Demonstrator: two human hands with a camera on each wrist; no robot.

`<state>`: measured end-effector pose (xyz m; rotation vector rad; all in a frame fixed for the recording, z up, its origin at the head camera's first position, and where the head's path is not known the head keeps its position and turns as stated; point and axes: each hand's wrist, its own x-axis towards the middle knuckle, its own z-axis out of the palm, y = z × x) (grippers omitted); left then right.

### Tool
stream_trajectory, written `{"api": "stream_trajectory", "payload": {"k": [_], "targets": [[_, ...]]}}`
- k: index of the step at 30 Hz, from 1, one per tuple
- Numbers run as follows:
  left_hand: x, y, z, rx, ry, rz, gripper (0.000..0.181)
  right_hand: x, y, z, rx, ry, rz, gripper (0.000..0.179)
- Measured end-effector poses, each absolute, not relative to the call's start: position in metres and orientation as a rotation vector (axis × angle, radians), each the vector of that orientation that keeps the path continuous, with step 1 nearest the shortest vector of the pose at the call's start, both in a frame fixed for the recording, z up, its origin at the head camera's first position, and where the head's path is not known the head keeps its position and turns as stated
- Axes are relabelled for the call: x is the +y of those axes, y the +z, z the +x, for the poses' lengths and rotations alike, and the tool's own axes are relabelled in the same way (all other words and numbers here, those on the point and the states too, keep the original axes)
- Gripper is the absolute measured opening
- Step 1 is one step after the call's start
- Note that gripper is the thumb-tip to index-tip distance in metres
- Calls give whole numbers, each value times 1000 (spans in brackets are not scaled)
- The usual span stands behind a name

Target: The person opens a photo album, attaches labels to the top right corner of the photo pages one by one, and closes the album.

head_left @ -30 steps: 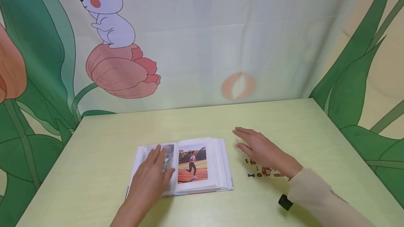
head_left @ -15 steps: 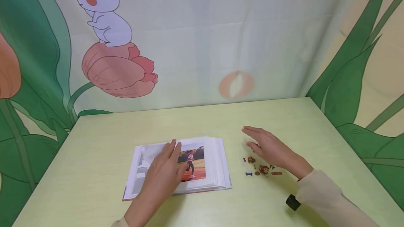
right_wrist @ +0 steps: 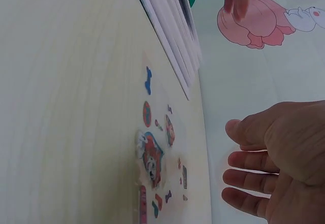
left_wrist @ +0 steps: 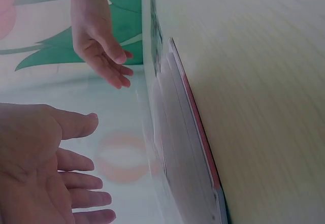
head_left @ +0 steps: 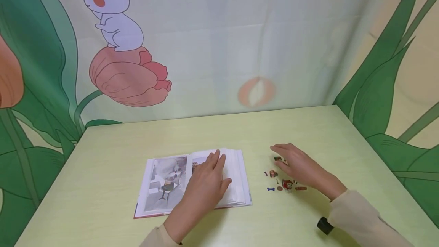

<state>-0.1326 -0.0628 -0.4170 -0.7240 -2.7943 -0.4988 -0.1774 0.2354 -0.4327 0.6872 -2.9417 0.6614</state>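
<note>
"What's the left grip (head_left: 205,184) holding?"

"Nothing; it's released, fingers pointing to 1 o'clock, over the right page of the album (head_left: 248,197). The left wrist view shows a gap between them."

"And the right grip (head_left: 303,169)?"

"Released too, thumb apart from the fingers, which point to 10 o'clock. It hangs above the stickers (head_left: 287,185)."

"Where do those lie?"

"Flat on the counter (head_left: 113,163), at the album's 3 o'clock, near it but not touching. I can pick out a blue bone and a dog's head."

"The album itself?"

"Spread flat on the counter. A grey photo (head_left: 161,190) fills the left page; the hand hides most of the right one."

"Further out?"

"A black piece (head_left: 325,225) beside the right sleeve (head_left: 360,216), between 4 and 5 o'clock from the stickers. On the backdrop (head_left: 212,29), a printed rabbit (head_left: 121,29) at the album's 11 o'clock."
</note>
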Motion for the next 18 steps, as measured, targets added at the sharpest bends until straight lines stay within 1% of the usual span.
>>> {"api": "stream_trajectory", "payload": {"k": [10,18], "targets": [[-25,-420,-137,-2902,-323,-830,62,238,-447,-172,-2922,590,748,45],[5,-425,-143,-2980,-205,-878,66,238,-450,-167,-2934,473,783,42]]}}
